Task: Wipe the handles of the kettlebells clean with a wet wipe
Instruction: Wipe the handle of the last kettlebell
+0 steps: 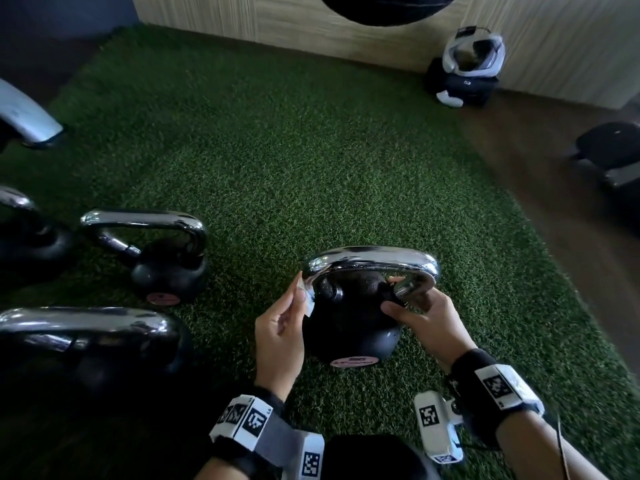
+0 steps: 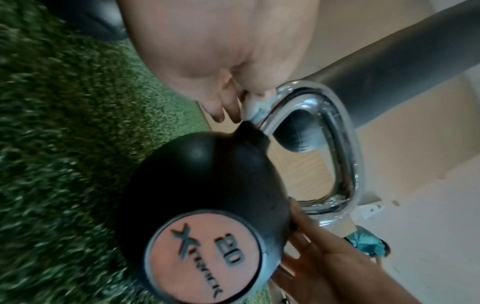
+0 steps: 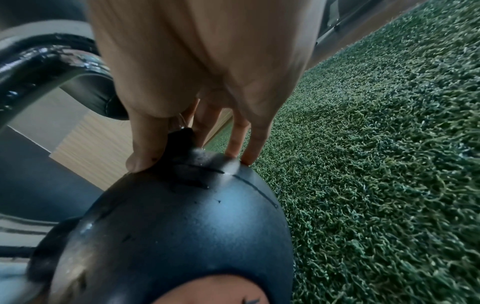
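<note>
I am wiping the kettlebell (image 1: 349, 320) that sits on the green turf (image 1: 311, 150) right in front of me, between my two hands. Its shiny handle (image 1: 372, 261) goes across from my left side to my right side, like a little bridge, and both ends bend down into the black ball. My left hand (image 1: 278, 336) is at the left end, right where the handle bends down. My thumb and fingers are pressed together there, pinching the small wet wipe (image 1: 305, 295) against the metal. My right hand (image 1: 424, 315) is at the other end. Its thumb and fingers are curled around the bottom of the right leg, where the handle meets the ball, and I think this keeps the kettlebell from tipping. The long top bar runs away to the right from the wipe, so I think the next rub should slide that way, along the bar toward my right hand. My left hand is the nearer one for that, since it has the wipe. Three more kettlebells wait on my left: the nearest one (image 1: 162, 258), a big one (image 1: 86, 344) close to me, and one (image 1: 27, 233) at the edge.
</note>
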The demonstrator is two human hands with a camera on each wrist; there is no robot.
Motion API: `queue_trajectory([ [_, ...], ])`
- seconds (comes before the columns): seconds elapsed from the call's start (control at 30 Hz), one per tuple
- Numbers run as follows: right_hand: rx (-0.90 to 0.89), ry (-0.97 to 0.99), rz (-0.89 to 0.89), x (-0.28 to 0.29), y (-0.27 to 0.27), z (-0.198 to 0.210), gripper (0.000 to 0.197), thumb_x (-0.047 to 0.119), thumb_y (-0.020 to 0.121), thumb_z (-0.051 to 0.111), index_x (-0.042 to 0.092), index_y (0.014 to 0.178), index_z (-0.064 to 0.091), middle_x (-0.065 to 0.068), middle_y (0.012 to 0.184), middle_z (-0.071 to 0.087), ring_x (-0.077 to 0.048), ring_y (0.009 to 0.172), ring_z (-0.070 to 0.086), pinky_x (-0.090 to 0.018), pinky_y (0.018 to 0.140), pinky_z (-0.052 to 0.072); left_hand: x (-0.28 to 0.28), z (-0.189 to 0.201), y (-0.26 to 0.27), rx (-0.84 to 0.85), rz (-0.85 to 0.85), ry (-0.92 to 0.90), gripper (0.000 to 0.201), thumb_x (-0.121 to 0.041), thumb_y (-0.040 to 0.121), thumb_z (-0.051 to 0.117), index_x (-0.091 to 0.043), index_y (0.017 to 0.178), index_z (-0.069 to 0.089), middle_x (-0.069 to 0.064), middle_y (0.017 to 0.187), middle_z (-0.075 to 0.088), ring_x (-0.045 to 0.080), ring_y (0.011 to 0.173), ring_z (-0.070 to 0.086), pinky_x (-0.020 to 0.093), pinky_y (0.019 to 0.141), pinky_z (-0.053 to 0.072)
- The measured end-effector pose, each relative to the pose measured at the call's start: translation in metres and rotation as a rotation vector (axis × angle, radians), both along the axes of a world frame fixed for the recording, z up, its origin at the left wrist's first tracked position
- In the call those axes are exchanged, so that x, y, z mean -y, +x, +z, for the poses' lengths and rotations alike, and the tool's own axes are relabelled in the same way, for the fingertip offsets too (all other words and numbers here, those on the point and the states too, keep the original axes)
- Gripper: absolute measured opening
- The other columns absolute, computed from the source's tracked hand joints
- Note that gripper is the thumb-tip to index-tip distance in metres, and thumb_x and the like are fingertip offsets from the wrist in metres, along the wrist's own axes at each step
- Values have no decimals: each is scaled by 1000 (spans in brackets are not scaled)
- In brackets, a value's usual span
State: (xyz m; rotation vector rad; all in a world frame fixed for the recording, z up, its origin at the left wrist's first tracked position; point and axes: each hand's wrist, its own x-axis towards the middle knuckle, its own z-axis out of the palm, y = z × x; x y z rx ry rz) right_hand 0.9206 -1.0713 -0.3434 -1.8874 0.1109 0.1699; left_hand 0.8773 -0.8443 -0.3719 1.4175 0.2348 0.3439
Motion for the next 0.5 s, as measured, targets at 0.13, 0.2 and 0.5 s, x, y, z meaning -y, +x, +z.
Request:
queue_trajectory([
  [0.13, 10, 35, -16, -1, 1, 1, 74, 54, 57, 92, 24, 120, 70, 4, 113, 79, -15, 113, 71, -55, 108, 50, 5, -8, 0, -20, -48, -50, 35, -27, 89, 72, 3, 107, 73, 11, 103, 79, 5, 90, 72, 14, 79, 53],
  [0.2, 6, 25, -2, 2, 4, 3, 66, 43, 58, 91, 25, 119, 71, 2, 111, 79, -16, 111, 73, -54, 107, 51, 5, -11, 3, 21, 10, 59, 40, -35, 85, 76, 3, 99, 74, 9, 81, 78, 4, 76, 68, 17, 73, 51],
  [0.5, -34, -46, -32, 11, 0, 8, 56, 15, 62, 94, 6, 112, 71, -9, 106, 78, -24, 104, 72, -34, 95, 54, -4, -14, 22, 127, 52, 378, 25, -33, 88, 74, -9, 91, 80, -15, 73, 73, -8, 62, 64, 7, 58, 45],
])
